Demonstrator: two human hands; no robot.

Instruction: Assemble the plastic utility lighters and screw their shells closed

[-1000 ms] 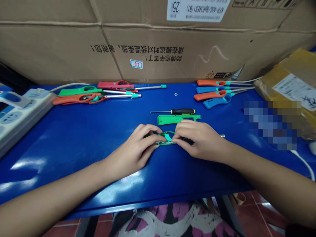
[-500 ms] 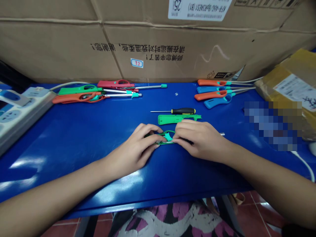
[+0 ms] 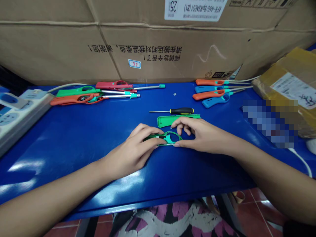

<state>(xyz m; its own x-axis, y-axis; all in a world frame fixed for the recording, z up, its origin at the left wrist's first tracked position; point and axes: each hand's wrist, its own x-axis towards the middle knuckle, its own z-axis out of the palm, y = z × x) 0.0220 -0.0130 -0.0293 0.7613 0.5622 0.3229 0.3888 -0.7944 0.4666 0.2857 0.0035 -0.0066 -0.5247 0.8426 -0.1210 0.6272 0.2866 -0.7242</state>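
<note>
one blue table (image 3: 81, 135), red floor (image 3: 249, 215)

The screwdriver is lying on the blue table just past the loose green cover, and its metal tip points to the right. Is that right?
Not quite: the metal tip of the screwdriver points left, not right. The head view shows its black and yellow handle at the right end. It does lie on the blue table, just past the loose green cover.

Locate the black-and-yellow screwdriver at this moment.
In the head view, the screwdriver lies on the blue table just right of centre, immediately beyond the green shell half.
</note>
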